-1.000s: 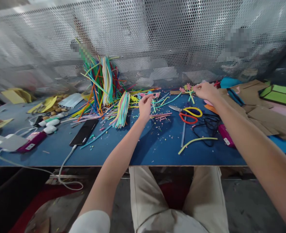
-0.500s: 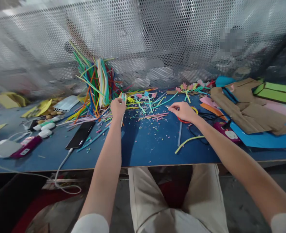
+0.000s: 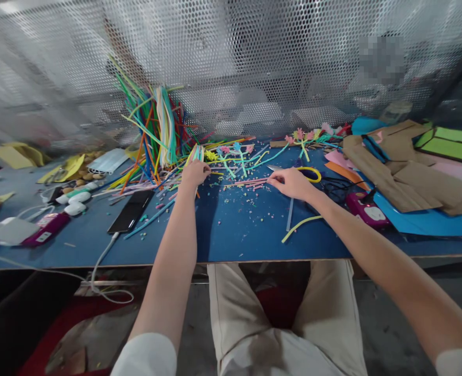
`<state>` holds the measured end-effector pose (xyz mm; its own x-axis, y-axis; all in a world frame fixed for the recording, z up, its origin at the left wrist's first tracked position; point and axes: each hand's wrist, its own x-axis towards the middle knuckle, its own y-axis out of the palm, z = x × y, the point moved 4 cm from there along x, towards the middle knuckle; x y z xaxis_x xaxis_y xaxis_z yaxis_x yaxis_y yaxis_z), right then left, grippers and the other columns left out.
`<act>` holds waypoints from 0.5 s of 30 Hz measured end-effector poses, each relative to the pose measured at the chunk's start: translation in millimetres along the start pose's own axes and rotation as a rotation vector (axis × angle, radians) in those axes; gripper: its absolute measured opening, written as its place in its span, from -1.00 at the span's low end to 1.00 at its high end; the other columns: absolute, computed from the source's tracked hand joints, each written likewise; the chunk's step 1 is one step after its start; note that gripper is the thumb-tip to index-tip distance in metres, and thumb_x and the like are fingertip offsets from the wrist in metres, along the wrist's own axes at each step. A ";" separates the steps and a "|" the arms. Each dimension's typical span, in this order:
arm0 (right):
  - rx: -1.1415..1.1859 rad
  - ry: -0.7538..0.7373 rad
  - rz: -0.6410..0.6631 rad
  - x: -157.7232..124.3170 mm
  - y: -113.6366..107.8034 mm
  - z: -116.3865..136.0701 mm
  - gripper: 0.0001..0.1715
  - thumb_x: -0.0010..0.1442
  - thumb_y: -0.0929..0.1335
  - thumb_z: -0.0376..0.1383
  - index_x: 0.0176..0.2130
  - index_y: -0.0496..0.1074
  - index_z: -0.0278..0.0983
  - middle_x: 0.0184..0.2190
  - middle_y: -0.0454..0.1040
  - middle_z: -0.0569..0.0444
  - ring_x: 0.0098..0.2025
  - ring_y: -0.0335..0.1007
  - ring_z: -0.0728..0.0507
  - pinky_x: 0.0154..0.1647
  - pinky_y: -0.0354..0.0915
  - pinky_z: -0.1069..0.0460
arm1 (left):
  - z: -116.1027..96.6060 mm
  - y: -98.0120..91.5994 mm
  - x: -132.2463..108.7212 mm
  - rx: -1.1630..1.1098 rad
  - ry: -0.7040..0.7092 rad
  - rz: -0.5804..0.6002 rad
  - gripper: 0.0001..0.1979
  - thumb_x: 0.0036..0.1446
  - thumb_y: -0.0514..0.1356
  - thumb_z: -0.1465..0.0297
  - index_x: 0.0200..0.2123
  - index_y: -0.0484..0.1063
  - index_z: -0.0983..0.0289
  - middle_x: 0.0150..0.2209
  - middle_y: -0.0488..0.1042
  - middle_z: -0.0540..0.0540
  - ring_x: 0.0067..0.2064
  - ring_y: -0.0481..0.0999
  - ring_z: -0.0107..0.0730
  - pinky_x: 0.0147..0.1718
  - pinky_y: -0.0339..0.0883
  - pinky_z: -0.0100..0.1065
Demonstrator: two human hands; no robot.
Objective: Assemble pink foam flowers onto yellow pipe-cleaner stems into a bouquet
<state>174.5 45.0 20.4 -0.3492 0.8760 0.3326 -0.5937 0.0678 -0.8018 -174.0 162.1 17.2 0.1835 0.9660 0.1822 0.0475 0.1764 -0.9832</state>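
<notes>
My left hand (image 3: 194,173) rests on the blue table (image 3: 231,235) with its fingers closed on a bundle of pastel pipe cleaners (image 3: 197,153). My right hand (image 3: 289,183) lies further right, fingers pinched at short pink pieces (image 3: 250,184) on the table; what it holds I cannot make out. Yellow-handled scissors (image 3: 307,174) lie just behind my right hand. A tall heap of coloured pipe cleaners (image 3: 156,130) stands behind my left hand. Small pipe-cleaner flowers (image 3: 301,137) lie at the back.
A black phone (image 3: 131,211) with a white cable lies at the left, beside a magenta device (image 3: 45,230) and white earbud cases (image 3: 74,203). Cardboard sheets (image 3: 407,172) and green boxes (image 3: 450,143) fill the right. A perforated metal screen (image 3: 231,62) backs the table. Coloured scraps litter the middle.
My right hand drew back from the flowers at the rear to the pink pieces near the scissors. My left hand moved left onto the pastel bundle.
</notes>
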 end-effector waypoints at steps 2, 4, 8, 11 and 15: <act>0.000 -0.013 -0.001 0.1 0.6 -0.5 -0.65 0.33 0.33 -0.08 -0.22 0.65 -0.21 -0.48 0.56 0.05 -0.45 0.37 -0.10 -0.38 0.14 -0.02 | -2.3 -2.7 -1.9 -0.007 -0.019 -0.024 -0.79 0.27 0.19 0.32 -0.14 0.62 0.20 -0.01 0.55 0.22 0.12 0.47 -0.02 0.14 0.35 -0.10; 0.006 -0.019 -0.004 -0.1 0.9 -1.9 -0.64 0.33 0.33 -0.08 -0.23 0.65 -0.21 -0.48 0.55 0.05 -0.44 0.37 -0.10 -0.37 0.15 -0.02 | -4.6 -7.6 -3.4 -0.029 -0.053 -0.077 -0.75 0.31 0.14 0.30 -0.08 0.59 0.20 0.05 0.54 0.23 0.10 0.49 -0.02 0.07 0.39 -0.11; 0.015 -0.030 0.007 -1.6 2.4 -1.5 -0.66 0.33 0.34 -0.09 -0.23 0.64 -0.21 -0.50 0.53 0.07 -0.46 0.35 -0.09 -0.38 0.14 -0.02 | -9.1 -14.3 -3.4 -0.042 -0.086 -0.073 -0.73 0.33 0.13 0.24 -0.02 0.55 0.13 0.05 0.58 0.16 0.04 0.53 -0.08 -0.01 0.41 -0.17; 0.020 -0.054 0.012 -2.8 3.6 2.1 -0.68 0.33 0.34 -0.10 -0.23 0.64 -0.22 -0.48 0.54 0.07 -0.46 0.35 -0.09 -0.37 0.14 -0.02 | -7.7 -10.6 -2.1 0.009 -0.133 0.085 -0.74 0.27 0.21 0.18 -0.09 0.60 0.13 -0.03 0.63 0.16 0.03 0.55 0.00 -0.04 0.42 -0.15; 0.025 -0.073 0.017 -3.4 4.5 4.3 -0.68 0.33 0.34 -0.12 -0.23 0.64 -0.23 -0.52 0.51 0.09 -0.50 0.31 -0.06 -0.38 0.12 -0.01 | -5.0 -5.4 -0.8 0.037 -0.115 0.137 -0.75 0.26 0.23 0.23 -0.06 0.61 0.13 -0.04 0.64 0.14 0.02 0.56 -0.02 -0.04 0.41 -0.18</act>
<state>169.9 40.3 17.9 -0.4109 0.8399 0.3546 -0.6047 0.0400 -0.7955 -169.5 159.4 22.5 0.0719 0.9964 0.0460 -0.0066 0.0466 -0.9989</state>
